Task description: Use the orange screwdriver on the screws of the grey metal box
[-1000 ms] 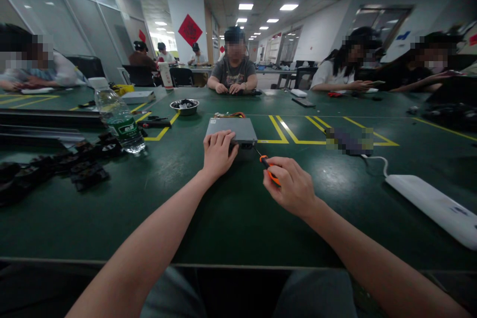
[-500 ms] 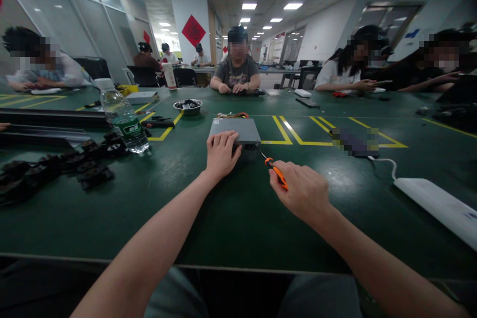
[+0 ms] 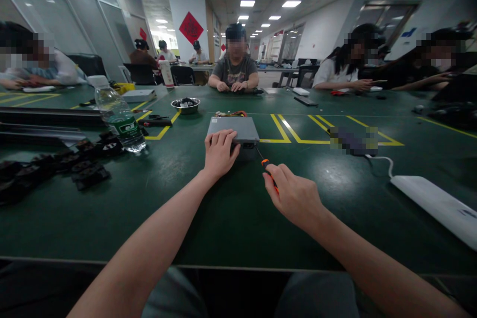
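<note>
PSU (image 3: 240, 128) lies flat on the table (image 3: 238, 218) in head view, approx. centre, wires (image 3: 238, 114) at its far side, socket (image 3: 249, 145) facing near. L hand (image 3: 219, 155) rests on its near L part, fingers over the top, thumb by the near edge; can't tell if they grip. R hand (image 3: 292, 190) has fingers wrapped round the screwdriver (image 3: 265, 163), shaft pointing to PSU's near R corner; tip contact unclear. Bottle (image 3: 122, 121) & blk parts (image 3: 89, 175) sit L, bowl (image 3: 186, 109) farther back. Co-worker (image 3: 235, 68) sits opposite.
</note>
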{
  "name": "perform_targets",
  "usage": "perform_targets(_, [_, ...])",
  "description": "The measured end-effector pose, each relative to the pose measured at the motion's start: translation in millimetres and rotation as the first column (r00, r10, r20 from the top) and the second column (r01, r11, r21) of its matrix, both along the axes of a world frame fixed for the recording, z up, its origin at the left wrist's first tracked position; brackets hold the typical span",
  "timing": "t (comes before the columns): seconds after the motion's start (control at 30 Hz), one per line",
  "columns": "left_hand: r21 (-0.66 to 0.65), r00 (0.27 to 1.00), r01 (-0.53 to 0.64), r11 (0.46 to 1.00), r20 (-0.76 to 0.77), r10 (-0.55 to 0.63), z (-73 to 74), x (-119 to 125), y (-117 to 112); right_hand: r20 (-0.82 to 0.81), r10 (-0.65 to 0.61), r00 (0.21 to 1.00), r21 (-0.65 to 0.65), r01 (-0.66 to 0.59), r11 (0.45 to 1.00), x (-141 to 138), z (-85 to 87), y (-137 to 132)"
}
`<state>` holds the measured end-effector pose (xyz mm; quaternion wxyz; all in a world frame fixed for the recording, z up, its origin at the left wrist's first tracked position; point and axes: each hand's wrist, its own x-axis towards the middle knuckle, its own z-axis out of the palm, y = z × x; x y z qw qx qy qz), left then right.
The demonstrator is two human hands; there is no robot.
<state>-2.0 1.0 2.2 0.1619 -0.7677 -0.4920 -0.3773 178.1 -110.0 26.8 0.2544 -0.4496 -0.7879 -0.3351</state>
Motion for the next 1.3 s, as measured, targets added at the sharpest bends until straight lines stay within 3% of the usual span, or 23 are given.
perform_targets(0.2, [0.010, 1.000, -0.003, 1.000, -0.007, 0.003, -0.5, -0.3, 1.0, 0.028, 0.065, 0.997, -0.040, -0.064, 0.997, -4.2, -1.1, -1.9])
perform_targets(0.4, [0.009, 1.000, 0.001, 1.000, -0.005, -0.001, 0.0, -0.4, 0.1, -0.065, -0.005, 0.998, -0.008, 0.005, 1.000, 3.1, 4.3, 1.2])
perform_targets(0.53, [0.003, 1.000, 0.003, 1.000, 0.003, -0.003, 0.1, 0.1, 0.0, 0.048, 0.093, 0.995, 0.043, -0.095, 0.995, 1.4, -0.2, 2.4])
perform_targets(0.63, [-0.002, 1.000, 0.004, 1.000, 0.014, -0.004, -0.4, 0.4, 0.4, 0.095, 0.161, 0.982, -0.011, -0.160, 0.987, -1.7, -1.0, 1.6])
perform_targets(0.9, [0.004, 1.000, 0.005, 1.000, 0.009, -0.005, -0.4, -0.3, 0.0, -0.104, 0.062, 0.993, -0.022, -0.065, 0.998, 4.3, 3.6, 3.3])
perform_targets(1.13, [0.005, 1.000, 0.000, 1.000, 0.017, 0.000, -0.8, 0.5, 0.2, 0.015, 0.217, 0.976, -0.084, -0.215, 0.973, 0.7, -1.6, 4.5])
perform_targets(1.3, [0.002, 1.000, 0.005, 1.000, 0.020, -0.005, -0.6, 0.6, -0.1, -0.087, 0.078, 0.993, -0.071, -0.085, 0.994, 0.4, 1.0, 2.7])
